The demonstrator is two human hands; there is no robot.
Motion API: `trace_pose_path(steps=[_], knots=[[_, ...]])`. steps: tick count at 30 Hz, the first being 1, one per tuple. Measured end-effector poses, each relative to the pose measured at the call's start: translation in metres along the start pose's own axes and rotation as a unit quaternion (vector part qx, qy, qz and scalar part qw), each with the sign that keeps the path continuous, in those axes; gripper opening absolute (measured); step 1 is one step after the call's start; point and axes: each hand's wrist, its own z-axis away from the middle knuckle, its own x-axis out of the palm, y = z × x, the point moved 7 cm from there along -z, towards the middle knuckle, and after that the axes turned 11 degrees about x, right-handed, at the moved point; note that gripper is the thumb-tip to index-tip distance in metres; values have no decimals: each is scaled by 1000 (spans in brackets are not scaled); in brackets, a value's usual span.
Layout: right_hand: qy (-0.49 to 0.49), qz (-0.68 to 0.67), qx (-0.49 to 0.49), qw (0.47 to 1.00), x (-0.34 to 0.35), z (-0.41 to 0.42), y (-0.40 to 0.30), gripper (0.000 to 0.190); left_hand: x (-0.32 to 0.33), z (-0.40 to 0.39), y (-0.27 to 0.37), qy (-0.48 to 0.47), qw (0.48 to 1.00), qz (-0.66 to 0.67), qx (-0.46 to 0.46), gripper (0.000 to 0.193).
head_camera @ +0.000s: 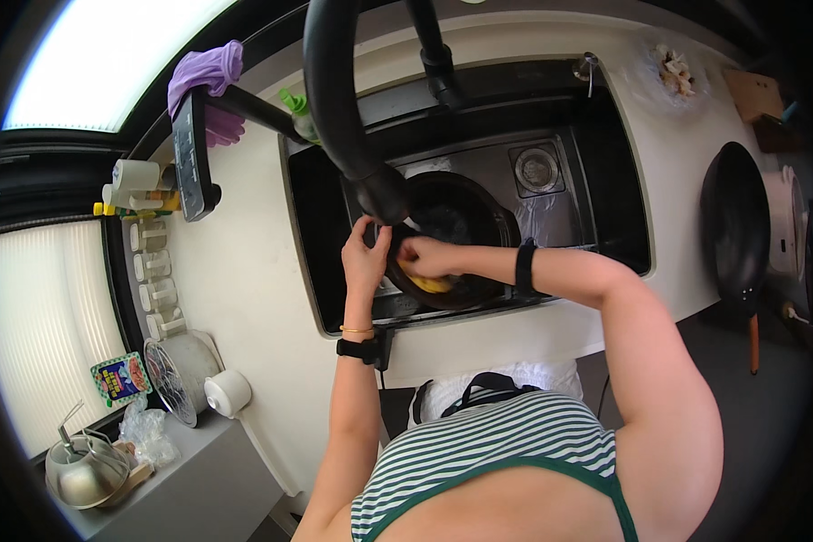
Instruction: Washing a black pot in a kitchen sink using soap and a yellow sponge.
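Note:
A dark round pot (505, 230) sits in the black sink (461, 150), tilted or flat I cannot tell. My left hand (366, 261) is at the pot's left edge, with fingers and thumb gripping there; the faucet head (383, 196) partly covers the fingertips. Inside the pot, my right hand (428, 257) presses a yellow sponge or cloth (433, 283) against the wall on the near left side. The right fingers are blurred by motion. Some water shows in the pot's bottom, and the sink floor around the drain basket (536, 169) is wet.
The black faucet neck (332, 81) arches over the sink. Purple rubber gloves (206, 74) hang at the left, near a green-topped bottle (298, 108). A wok (735, 223) stands at the right. A plastic bag of garlic (675, 71) lies behind it on the white counter (244, 271).

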Motion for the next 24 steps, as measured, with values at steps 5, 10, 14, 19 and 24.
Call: trace_pose_path(steps=[5, 10, 14, 19, 24], knots=[[120, -279, 29, 952, -13, -25, 25, 19, 3, 0, 3, -12, 1000, -10, 16, 31], [-147, 241, -23, 959, 29, 19, 51, 19, -7, -1, 6, 7, 1000, -13, 21, 29], [-138, 666, 71, 730, 0, 25, 78, 17, -6, -3, 17, -7, 999, -4, 41, 28], [124, 758, -149, 623, -54, -8, 63, 20, -3, -6, 26, -17, 999, -17, 47, 27], [218, 776, -484, 341, -46, -4, 8, 23, 1, -4, 24, -13, 998, -30, 46, 28]])
